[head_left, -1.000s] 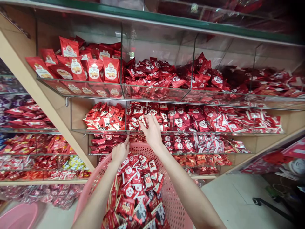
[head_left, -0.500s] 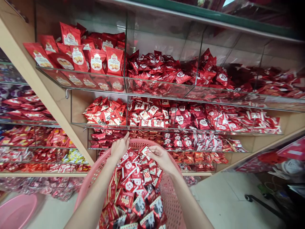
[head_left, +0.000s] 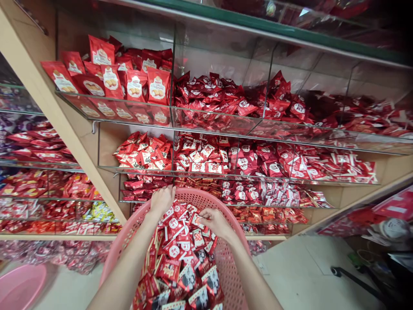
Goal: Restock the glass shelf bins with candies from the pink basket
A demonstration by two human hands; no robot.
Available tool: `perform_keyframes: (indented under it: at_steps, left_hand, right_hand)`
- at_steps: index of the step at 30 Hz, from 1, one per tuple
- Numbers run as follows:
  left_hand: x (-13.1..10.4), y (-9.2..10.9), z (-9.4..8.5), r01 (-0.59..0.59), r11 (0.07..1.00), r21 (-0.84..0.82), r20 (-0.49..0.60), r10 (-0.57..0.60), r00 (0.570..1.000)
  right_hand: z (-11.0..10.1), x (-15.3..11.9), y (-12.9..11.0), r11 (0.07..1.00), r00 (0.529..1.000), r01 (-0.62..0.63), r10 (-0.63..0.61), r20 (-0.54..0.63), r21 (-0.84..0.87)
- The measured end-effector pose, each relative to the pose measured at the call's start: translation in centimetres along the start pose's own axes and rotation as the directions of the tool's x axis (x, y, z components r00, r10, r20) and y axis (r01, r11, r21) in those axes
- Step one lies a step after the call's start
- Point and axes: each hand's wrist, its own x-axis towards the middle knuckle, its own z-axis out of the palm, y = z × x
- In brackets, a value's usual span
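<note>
A pink perforated plastic basket (head_left: 230, 267) stands below me, heaped with small red, white and black snack packets (head_left: 174, 252). My left hand (head_left: 162, 202) is closed over the basket's far left rim, its fingertips on the outer side and partly hidden. Inside the basket, at the far right of the heap, my right hand (head_left: 214, 221) has its thumb and fingers pinched at the edge of a red-and-white snack packet (head_left: 196, 221). Other packets lie loose around its fingertips.
Glass-fronted shelves (head_left: 213, 125) full of red packets rise behind the basket. A slanting wooden post (head_left: 64, 125) divides them from more shelves at left. On the floor are a pink basin (head_left: 22, 286) and a black wheeled chair base (head_left: 355, 280).
My right hand has lowered slightly with the packet at its fingertips, toward the heap. My left index finger, stretched out before, has curled down over the rim. The view has shifted slightly.
</note>
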Motion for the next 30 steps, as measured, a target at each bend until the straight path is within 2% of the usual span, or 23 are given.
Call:
perform_keyframes:
  at_steps: [3, 8, 14, 16, 18, 23, 26, 30]
  left_hand:
    - [0.0, -0.1, 0.2, -0.014, 1.000, -0.012, -0.009, 0.014, 1.000]
    - [0.1, -0.2, 0.3, -0.014, 1.000, -0.015, -0.009, 0.014, 1.000]
    - [0.2, -0.1, 0.2, -0.009, 1.000, -0.012, 0.006, 0.009, 1.000]
    - [0.2, 0.0, 0.2, -0.012, 1.000, -0.009, 0.010, 0.012, 1.000]
    - [0.2, 0.0, 0.2, -0.017, 1.000, -0.003, 0.010, 0.017, 1.000]
    - [0.1, 0.1, 0.2, -0.015, 1.000, -0.004, -0.002, 0.015, 1.000]
    - [0.0, 0.2, 0.1, -0.002, 1.000, 0.007, 0.002, 0.002, 1.000]
    - [-0.1, 0.3, -0.1, 0.010, 1.000, 0.014, 0.004, -0.010, 1.000]
  right_hand:
    - [-0.3, 0.0, 0.3, 1.000, 1.000, -0.004, 0.004, -0.002, 0.013]
    - [-1.0, -0.2, 0.3, 1.000, 0.997, -0.016, 0.015, -0.079, -0.008]
    - [-0.6, -0.7, -1.2, 0.993, 0.992, 0.071, -0.061, 0.110, -0.095]
    - [-0.2, -0.7, -1.3, 0.989, 0.989, 0.077, -0.060, 0.132, -0.130]
    - [0.1, -0.7, -1.2, 0.984, 0.995, 0.051, -0.035, 0.098, -0.172]
    - [0.2, -0.7, -1.5, 0.956, 0.996, 0.011, -0.038, -0.084, -0.294]
    - [-0.5, -0.8, -3.0, 0.937, 0.979, 0.052, -0.116, -0.168, -0.344]
    - [-2.9, -0.3, -6.8, 0.926, 0.924, 0.211, -0.293, -0.247, -0.313]
